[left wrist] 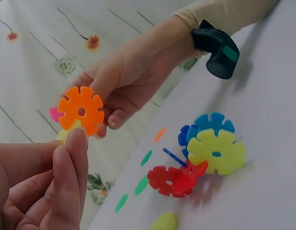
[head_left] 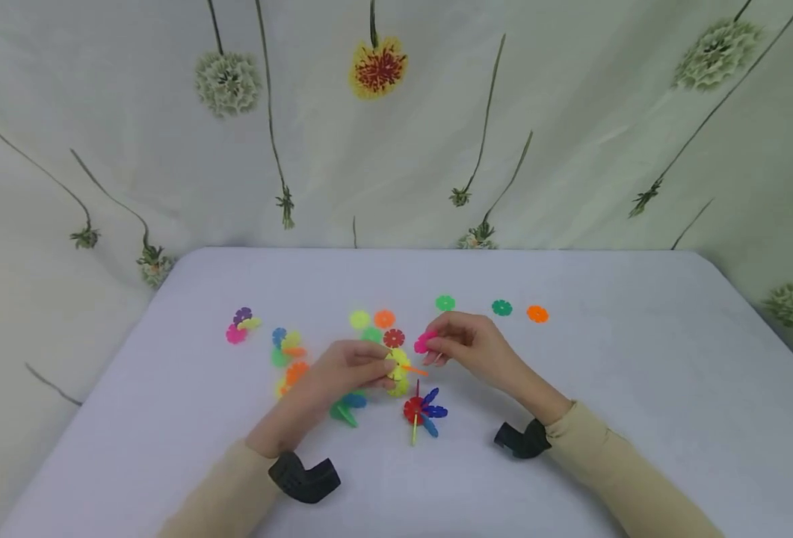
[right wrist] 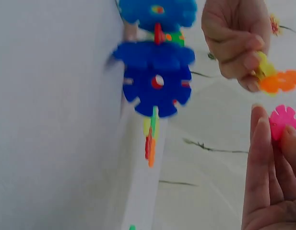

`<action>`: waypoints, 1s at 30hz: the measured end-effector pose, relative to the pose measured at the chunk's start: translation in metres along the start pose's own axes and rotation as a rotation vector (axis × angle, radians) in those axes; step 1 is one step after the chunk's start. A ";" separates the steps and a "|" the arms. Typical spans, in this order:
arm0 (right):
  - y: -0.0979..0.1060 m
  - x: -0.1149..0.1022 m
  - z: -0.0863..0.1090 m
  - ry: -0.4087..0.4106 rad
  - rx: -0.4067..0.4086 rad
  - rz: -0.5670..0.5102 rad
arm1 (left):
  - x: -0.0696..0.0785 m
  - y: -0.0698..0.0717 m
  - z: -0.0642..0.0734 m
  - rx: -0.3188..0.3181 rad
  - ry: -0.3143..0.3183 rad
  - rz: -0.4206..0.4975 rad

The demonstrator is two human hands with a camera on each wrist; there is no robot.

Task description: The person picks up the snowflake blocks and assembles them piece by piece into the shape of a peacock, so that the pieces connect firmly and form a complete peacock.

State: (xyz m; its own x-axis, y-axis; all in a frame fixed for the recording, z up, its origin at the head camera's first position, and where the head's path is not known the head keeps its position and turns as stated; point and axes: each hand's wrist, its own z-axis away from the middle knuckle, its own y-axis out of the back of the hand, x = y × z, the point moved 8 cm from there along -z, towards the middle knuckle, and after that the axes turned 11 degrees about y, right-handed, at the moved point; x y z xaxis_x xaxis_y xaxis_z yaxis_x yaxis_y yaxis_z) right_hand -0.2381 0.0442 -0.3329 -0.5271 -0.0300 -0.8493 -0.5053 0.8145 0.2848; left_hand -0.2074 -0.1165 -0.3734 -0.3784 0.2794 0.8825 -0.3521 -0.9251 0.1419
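My left hand (head_left: 356,368) pinches a yellow notched flower disc (head_left: 397,363) between thumb and fingers. An orange flower disc (left wrist: 90,111) is slotted into that yellow one and sticks out toward the right. Close beside it, my right hand (head_left: 470,345) holds a pink flower disc (right wrist: 282,120) by its edge, thumb against fingers. The pink and orange discs are near each other but apart in the right wrist view. Below the hands stands a joined cluster with a red disc (head_left: 413,410) at its middle and blue discs (head_left: 434,411) and a yellow disc (left wrist: 217,152) fixed around it.
Behind the hands lie loose discs: green (head_left: 445,302), darker green (head_left: 501,307), orange (head_left: 538,314) and red (head_left: 393,338). Other joined groups lie to the left, including a purple disc (head_left: 242,315). A green piece (head_left: 344,413) is under the left wrist. A flowered cloth (head_left: 396,164) hangs behind the table.
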 end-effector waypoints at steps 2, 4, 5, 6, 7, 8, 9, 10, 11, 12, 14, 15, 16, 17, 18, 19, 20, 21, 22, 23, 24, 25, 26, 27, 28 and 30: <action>-0.005 -0.007 0.003 0.046 0.023 0.007 | 0.002 -0.003 0.002 -0.033 0.007 0.035; -0.008 -0.011 0.006 0.072 0.042 0.023 | 0.004 -0.007 0.004 -0.072 0.007 0.074; -0.010 -0.012 0.007 0.079 0.048 0.032 | 0.004 -0.008 0.004 -0.085 0.004 0.088; -0.010 -0.014 0.008 0.087 0.054 0.044 | 0.005 -0.008 0.005 -0.094 0.002 0.098; -0.011 -0.015 0.009 0.095 0.058 0.054 | 0.006 -0.008 0.006 -0.102 0.001 0.111; -0.012 -0.016 0.010 0.105 0.060 0.060 | 0.005 -0.009 0.006 -0.108 0.002 0.119; -0.013 -0.017 0.011 0.117 0.064 0.066 | 0.005 -0.009 0.007 -0.112 0.005 0.126; -0.014 -0.019 0.012 0.127 0.069 0.068 | 0.004 -0.009 0.008 -0.111 0.010 0.132; -0.014 -0.020 0.013 0.140 0.075 0.068 | 0.004 -0.008 0.008 -0.109 0.014 0.137; -0.015 -0.022 0.014 0.154 0.082 0.066 | 0.003 -0.008 0.009 -0.107 0.018 0.142; -0.016 -0.025 0.016 0.175 0.094 0.061 | 0.002 -0.008 0.010 -0.114 0.011 0.152; -0.017 -0.026 0.017 0.180 0.096 0.059 | 0.003 -0.009 0.011 -0.119 0.006 0.158; -0.017 -0.027 0.017 0.181 0.097 0.060 | 0.003 -0.009 0.012 -0.125 -0.003 0.166; -0.018 -0.027 0.017 0.181 0.097 0.066 | 0.004 -0.009 0.012 -0.131 -0.010 0.173; -0.018 -0.028 0.017 0.179 0.096 0.078 | 0.004 -0.010 0.013 -0.136 -0.018 0.178; -0.018 -0.029 0.017 0.176 0.092 0.088 | 0.005 -0.011 0.013 -0.141 -0.021 0.182; -0.019 -0.029 0.017 0.174 0.088 0.101 | 0.005 -0.011 0.014 -0.144 -0.022 0.186; -0.019 -0.030 0.017 0.174 0.087 0.116 | 0.005 -0.011 0.014 -0.144 -0.023 0.190; -0.018 -0.031 0.017 0.176 0.086 0.133 | 0.005 -0.012 0.014 -0.146 -0.023 0.194; -0.018 -0.032 0.018 0.183 0.083 0.144 | 0.005 -0.012 0.014 -0.150 -0.023 0.198; -0.019 -0.033 0.018 0.192 0.079 0.148 | 0.005 -0.013 0.015 -0.156 -0.026 0.203; -0.019 -0.033 0.018 0.201 0.076 0.144 | 0.006 -0.013 0.015 -0.165 -0.029 0.209; -0.019 -0.033 0.019 0.206 0.076 0.136 | 0.006 -0.014 0.016 -0.175 -0.035 0.214; -0.019 -0.034 0.019 0.208 0.075 0.119 | 0.007 -0.014 0.016 -0.187 -0.042 0.221; -0.019 -0.034 0.020 0.210 0.074 0.104 | 0.009 -0.015 0.016 -0.198 -0.050 0.226; -0.018 -0.034 0.021 0.206 0.079 0.078 | 0.010 -0.016 0.017 -0.212 -0.059 0.223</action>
State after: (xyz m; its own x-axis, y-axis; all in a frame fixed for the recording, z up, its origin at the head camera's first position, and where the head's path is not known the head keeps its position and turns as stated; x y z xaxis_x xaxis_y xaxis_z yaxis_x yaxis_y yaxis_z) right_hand -0.1967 0.0424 -0.3190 -0.6945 -0.0762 -0.7154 -0.4070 0.8616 0.3034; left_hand -0.1911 -0.1031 -0.3591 -0.4184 0.0542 0.9066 -0.4386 -0.8862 -0.1495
